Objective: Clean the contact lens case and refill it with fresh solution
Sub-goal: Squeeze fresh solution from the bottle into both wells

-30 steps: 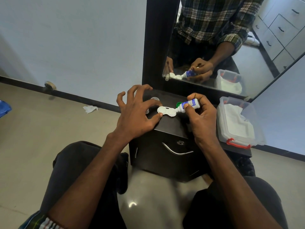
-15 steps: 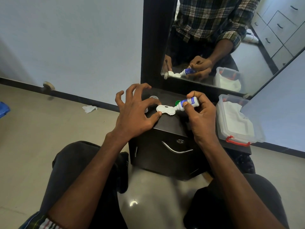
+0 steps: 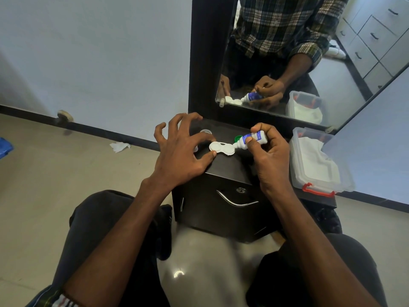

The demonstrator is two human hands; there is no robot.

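Note:
A white two-well contact lens case (image 3: 222, 148) lies open on top of a small dark cabinet (image 3: 225, 171). My left hand (image 3: 181, 155) pinches the case's left well between thumb and index finger, other fingers spread and raised. My right hand (image 3: 269, 155) grips a small white solution bottle (image 3: 251, 139) with a blue label, tilted down to the left, its nozzle at the case's right well. A green cap (image 3: 238, 137) lies just behind the nozzle. A clear round cap (image 3: 205, 131) rests behind my left hand.
A clear plastic box (image 3: 318, 185) with red latches and white tissue inside sits on the cabinet's right side. A dark-framed mirror (image 3: 332, 69) leans against the wall behind. A crumpled tissue (image 3: 119, 146) lies on the floor at left. My knees flank the cabinet.
Almost nothing differs. Both hands keep their hold, and the bottle's nozzle stays at the right well of the case.

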